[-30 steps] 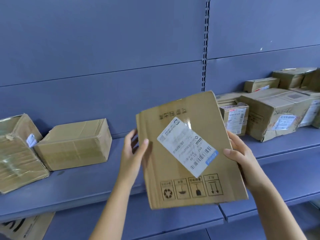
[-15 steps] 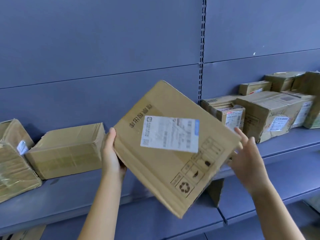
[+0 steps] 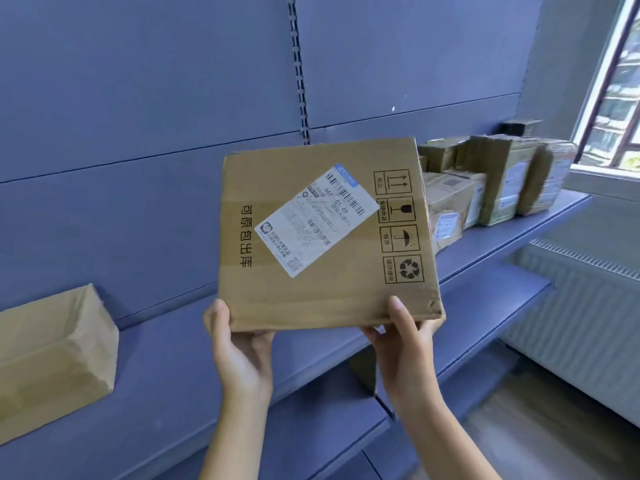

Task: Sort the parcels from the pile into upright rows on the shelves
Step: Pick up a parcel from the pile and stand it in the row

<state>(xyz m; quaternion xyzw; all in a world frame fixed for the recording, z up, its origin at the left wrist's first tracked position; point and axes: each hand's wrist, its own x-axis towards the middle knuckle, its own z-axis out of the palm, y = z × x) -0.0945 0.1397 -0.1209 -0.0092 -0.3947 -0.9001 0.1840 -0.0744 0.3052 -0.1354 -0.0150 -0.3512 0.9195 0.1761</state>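
A flat brown cardboard parcel (image 3: pixel 311 289) with a white shipping label and printed handling symbols is held up in front of the blue shelf (image 3: pixel 166 382), its broad face toward me. My left hand (image 3: pixel 239 348) grips its bottom left corner, thumb on the front. My right hand (image 3: pixel 405 341) grips the bottom right corner the same way. Several parcels (image 3: pixel 498 181) stand in a row on the shelf to the right, partly hidden behind the held one.
Another brown box (image 3: pixel 52 358) lies on the shelf at the far left. A lower shelf (image 3: pixel 329 427) juts out below. At the right are a window (image 3: pixel 616 81), a white radiator (image 3: pixel 581 323) and wooden floor.
The parcel has been turned from tilted to nearly square-on, label now slanting up to the right. Both hands shifted to its bottom edge, and my view swung right toward the window.
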